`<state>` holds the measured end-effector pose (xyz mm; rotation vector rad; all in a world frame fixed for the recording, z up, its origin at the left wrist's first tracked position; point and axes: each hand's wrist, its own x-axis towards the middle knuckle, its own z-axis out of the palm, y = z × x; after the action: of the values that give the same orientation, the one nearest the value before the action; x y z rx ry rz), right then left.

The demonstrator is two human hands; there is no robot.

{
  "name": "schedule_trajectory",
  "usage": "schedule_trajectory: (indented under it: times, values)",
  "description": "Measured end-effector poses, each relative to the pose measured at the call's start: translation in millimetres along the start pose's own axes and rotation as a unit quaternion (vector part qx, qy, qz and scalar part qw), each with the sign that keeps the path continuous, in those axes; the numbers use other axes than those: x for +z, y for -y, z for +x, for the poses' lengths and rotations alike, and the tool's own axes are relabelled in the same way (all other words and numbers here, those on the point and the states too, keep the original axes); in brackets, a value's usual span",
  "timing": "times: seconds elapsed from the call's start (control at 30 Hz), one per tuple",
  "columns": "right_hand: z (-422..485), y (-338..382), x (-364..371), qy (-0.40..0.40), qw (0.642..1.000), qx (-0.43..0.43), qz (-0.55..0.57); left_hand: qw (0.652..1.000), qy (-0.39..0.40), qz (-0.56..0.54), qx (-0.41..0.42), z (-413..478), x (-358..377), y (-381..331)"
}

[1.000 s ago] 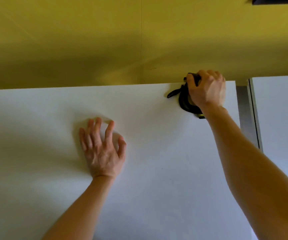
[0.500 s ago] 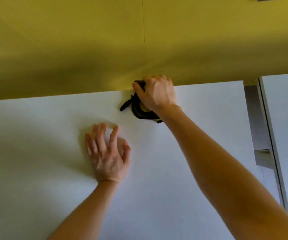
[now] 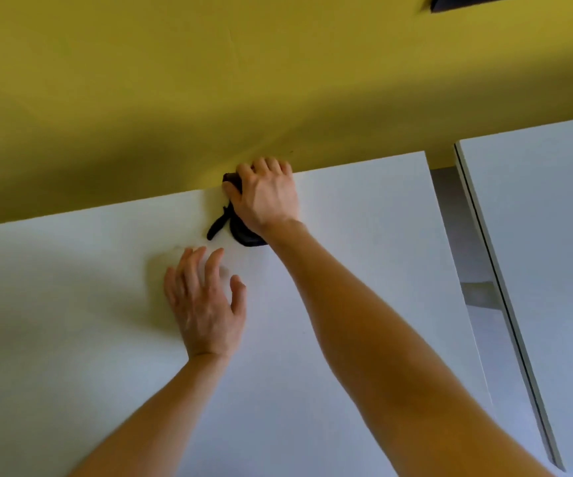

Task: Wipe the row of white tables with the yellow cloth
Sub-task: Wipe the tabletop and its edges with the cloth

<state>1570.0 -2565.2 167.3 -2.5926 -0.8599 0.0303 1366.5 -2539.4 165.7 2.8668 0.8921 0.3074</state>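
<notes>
Head view shows the right hand [image 3: 266, 197] at the far edge of the near desk [image 3: 71, 339], where that desk meets the yellow wall [image 3: 209, 80]. Its grip is curled down over a bunched cloth [image 3: 247, 238], thumb and fingers closed round the wad, which looks dark rather than yellow in this light; one loose tail trails out over the desk on the wad's left. The left hand [image 3: 205, 304] lies nearer the desk's middle, fingers spread and holding nothing, apparently bracing the reach. A second white desk [image 3: 553, 235] stands to the right of the first desk, parted from it by a gap with a grey metal frame [image 3: 464, 235]. The wipe seems to be working along the desk's back edge. Several things could go wrong from here. The fingertips sit against or just beside the wall, so a quick stroke could scrape them. The wad is bunched tight, so little fabric may meet the desk and streaks may be left. A stroke carried off the desk's right side could drop the cloth into the gap.
</notes>
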Motion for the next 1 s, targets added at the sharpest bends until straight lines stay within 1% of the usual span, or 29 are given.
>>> schedule_trajectory:
  times: [0.07, 0.13, 0.23, 0.3, 0.33, 0.4, 0.43, 0.47, 0.53, 0.6, 0.67, 0.7, 0.77, 0.8, 0.9, 0.93, 1.0]
  values:
    - [0, -25, -12, 0.022, 0.999, -0.026, 0.022, 0.999, 0.017, -0.016, 0.038, 2, 4, -32]
    - [-5, -73, -27, 0.011, 1.000, -0.014, 0.014, 0.997, 0.025, -0.026, 0.070, -2, 12, -59]
    - [-14, -178, -65, -0.039, 0.996, 0.071, -0.041, 0.996, 0.016, -0.025, 0.080, -9, 23, -74]
    - [-21, -230, -92, -0.060, 0.985, 0.147, -0.073, 0.996, 0.006, -0.024, 0.081, -11, 26, -72]
    - [-23, -239, -96, -0.072, 0.976, 0.187, -0.082, 0.996, 0.001, -0.023, 0.080, -11, 28, -71]
    - [-21, -224, -89, -0.101, 0.961, 0.236, -0.105, 0.997, -0.006, -0.026, 0.077, -10, 28, -71]
    - [-19, -209, -80, -0.117, 0.958, 0.234, -0.115, 0.997, -0.010, -0.028, 0.078, -11, 28, -71]
    - [-16, -192, -70, -0.126, 0.963, 0.209, -0.112, 0.996, -0.012, -0.029, 0.081, -11, 28, -71]
    - [-11, -147, -52, -0.116, 0.985, 0.107, -0.067, 0.996, -0.014, -0.028, 0.086, -10, 28, -69]
    - [-8, -101, -33, -0.087, 0.996, 0.004, -0.030, 0.996, -0.017, -0.023, 0.082, -11, 28, -68]
    - [-5, -75, -22, -0.041, 0.998, -0.049, 0.005, 0.996, -0.016, -0.023, 0.080, -13, 29, -68]
    - [-3, -77, -23, -0.019, 0.998, -0.059, 0.014, 0.996, -0.018, -0.026, 0.080, -13, 29, -68]
    - [-4, -108, -36, 0.003, 0.999, -0.052, 0.012, 0.996, -0.020, -0.028, 0.083, -12, 30, -68]
    - [-8, -133, -47, -0.001, 0.999, -0.035, 0.004, 0.996, -0.022, -0.027, 0.085, -12, 31, -67]
    - [-25, -213, -81, -0.053, 0.997, 0.043, -0.031, 0.996, -0.017, -0.027, 0.084, -13, 30, -68]
    - [-31, -228, -89, -0.066, 0.995, 0.059, -0.041, 0.996, -0.015, -0.029, 0.082, -13, 31, -69]
    - [-37, -231, -87, -0.082, 0.991, 0.087, -0.062, 0.996, -0.016, -0.032, 0.081, -12, 32, -68]
